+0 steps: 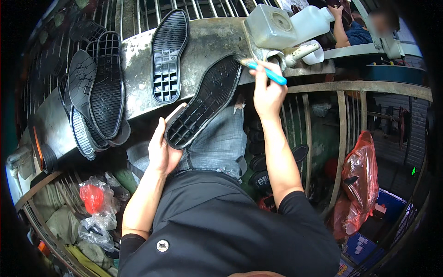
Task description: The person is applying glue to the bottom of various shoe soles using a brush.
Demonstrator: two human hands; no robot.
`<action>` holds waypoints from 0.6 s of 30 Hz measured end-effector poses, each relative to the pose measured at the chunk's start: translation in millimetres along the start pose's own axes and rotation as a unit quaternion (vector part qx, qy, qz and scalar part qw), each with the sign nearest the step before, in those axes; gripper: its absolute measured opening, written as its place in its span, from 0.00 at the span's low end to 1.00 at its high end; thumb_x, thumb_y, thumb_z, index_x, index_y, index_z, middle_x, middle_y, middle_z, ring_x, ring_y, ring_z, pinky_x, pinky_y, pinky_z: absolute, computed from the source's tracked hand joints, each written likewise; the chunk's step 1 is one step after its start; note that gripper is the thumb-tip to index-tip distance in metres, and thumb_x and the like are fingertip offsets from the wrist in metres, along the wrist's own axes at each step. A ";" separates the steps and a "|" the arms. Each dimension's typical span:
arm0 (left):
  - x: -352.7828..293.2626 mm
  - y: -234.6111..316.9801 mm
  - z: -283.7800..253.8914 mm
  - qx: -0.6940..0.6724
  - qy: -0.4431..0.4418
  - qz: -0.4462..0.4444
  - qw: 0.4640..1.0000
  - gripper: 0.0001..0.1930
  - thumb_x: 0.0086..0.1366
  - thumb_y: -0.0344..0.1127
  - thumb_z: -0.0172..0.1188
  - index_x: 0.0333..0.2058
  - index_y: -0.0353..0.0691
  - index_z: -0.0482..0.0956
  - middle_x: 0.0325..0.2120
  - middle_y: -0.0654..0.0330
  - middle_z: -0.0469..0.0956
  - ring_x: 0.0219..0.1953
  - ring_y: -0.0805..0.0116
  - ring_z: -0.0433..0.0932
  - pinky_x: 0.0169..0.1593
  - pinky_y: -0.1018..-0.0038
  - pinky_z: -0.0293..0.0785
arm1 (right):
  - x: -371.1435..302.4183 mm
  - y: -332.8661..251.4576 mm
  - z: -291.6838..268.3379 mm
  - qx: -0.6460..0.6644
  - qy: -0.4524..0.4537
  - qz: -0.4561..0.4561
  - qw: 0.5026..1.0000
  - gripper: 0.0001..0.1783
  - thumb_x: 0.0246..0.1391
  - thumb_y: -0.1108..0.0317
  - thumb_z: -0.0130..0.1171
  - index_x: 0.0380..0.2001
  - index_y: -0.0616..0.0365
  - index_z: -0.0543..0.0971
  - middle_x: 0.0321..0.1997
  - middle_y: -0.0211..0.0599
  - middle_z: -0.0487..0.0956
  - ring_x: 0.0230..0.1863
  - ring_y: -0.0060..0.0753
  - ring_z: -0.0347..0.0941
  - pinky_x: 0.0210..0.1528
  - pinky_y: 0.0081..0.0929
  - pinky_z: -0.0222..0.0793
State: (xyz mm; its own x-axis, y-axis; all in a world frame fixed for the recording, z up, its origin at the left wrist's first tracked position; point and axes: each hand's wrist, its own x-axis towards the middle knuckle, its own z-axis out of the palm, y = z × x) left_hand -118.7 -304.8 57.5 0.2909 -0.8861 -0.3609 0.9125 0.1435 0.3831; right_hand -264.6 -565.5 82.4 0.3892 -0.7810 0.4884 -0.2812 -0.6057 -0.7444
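- At the left, 1 pile of black shoe soles (107, 92), at least 4 overlapping; the exact count is hard to tell.
- Right of it, 1 lone sole (170, 51) lies flat.
- In the middle, 1 held sole (206, 99) slants with its toe up and rightward, above the table's front edge and the person's lap (219, 138).
- Next come 1 blue-handled brush (276, 76) and 2 translucent plastic containers (263, 28), side by side.
- The left hand (162, 148) grips the held sole's heel end, thumb along its edge.
- The right hand (269, 98), forearm stretched forward, pinches the brush, its bristles at the toe's rim.
- The table (212, 34) is grey, worn and stained.
- Around it: 1 clear bag (108, 217) at lower left, 1 other person's arm (340, 34) at upper right, 1 red bag (362, 171) by a railing (360, 86).
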 end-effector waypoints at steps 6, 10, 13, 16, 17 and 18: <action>0.4 -6.5 -1.1 0.017 0.017 -0.003 1.000 0.36 0.86 0.59 0.36 0.79 0.39 0.60 0.75 0.49 0.68 0.75 0.52 0.70 0.76 0.48 0.68 | -14.1 -3.6 -6.1 0.000 0.087 0.044 0.995 0.08 0.74 0.69 0.61 0.44 0.65 0.83 0.33 0.39 0.87 0.34 0.30 0.86 0.40 0.30 0.80; -2.3 -8.9 -8.5 -0.038 0.034 -0.024 0.998 0.36 0.85 0.61 0.37 0.78 0.42 0.62 0.75 0.52 0.70 0.74 0.51 0.71 0.75 0.46 0.68 | -23.7 -5.0 31.8 0.001 -0.010 -0.056 0.998 0.07 0.73 0.72 0.62 0.47 0.64 0.83 0.38 0.41 0.89 0.37 0.33 0.87 0.47 0.33 0.81; -4.2 -8.7 -12.2 -0.068 0.051 -0.030 0.996 0.36 0.85 0.62 0.37 0.77 0.42 0.63 0.73 0.52 0.71 0.73 0.51 0.72 0.74 0.46 0.69 | -49.4 -29.6 32.5 0.019 -0.072 -0.140 0.987 0.07 0.71 0.75 0.61 0.48 0.64 0.84 0.38 0.40 0.88 0.38 0.35 0.86 0.55 0.36 0.79; -4.0 -9.7 -10.5 -0.092 0.059 -0.039 0.993 0.36 0.85 0.63 0.37 0.77 0.43 0.65 0.72 0.51 0.73 0.72 0.51 0.73 0.74 0.45 0.69 | -92.5 -55.6 24.7 0.104 -0.105 -0.040 0.988 0.08 0.70 0.72 0.62 0.48 0.64 0.84 0.38 0.42 0.87 0.44 0.44 0.85 0.66 0.50 0.73; -3.3 -10.2 -9.6 -0.104 0.053 -0.051 0.992 0.36 0.85 0.63 0.37 0.77 0.43 0.65 0.71 0.51 0.74 0.72 0.51 0.73 0.74 0.45 0.68 | -100.4 -64.1 18.9 0.086 -0.114 -0.061 0.988 0.09 0.69 0.72 0.63 0.47 0.65 0.84 0.40 0.43 0.87 0.45 0.47 0.85 0.66 0.53 0.73; -2.1 -10.5 -12.9 -0.113 0.032 -0.047 0.992 0.37 0.84 0.63 0.37 0.77 0.43 0.65 0.71 0.49 0.74 0.72 0.51 0.73 0.75 0.44 0.67 | -107.9 -73.0 17.6 0.094 -0.129 -0.097 0.982 0.10 0.67 0.70 0.65 0.47 0.65 0.84 0.42 0.44 0.87 0.46 0.49 0.84 0.66 0.54 0.73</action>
State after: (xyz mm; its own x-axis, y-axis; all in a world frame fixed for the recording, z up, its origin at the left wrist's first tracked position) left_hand -125.2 -298.7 43.3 0.2126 -0.8719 -0.4412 0.9755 0.1632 0.1476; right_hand -270.6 -434.4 76.0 0.6350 -0.5745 0.5164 -0.0224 -0.6819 -0.7311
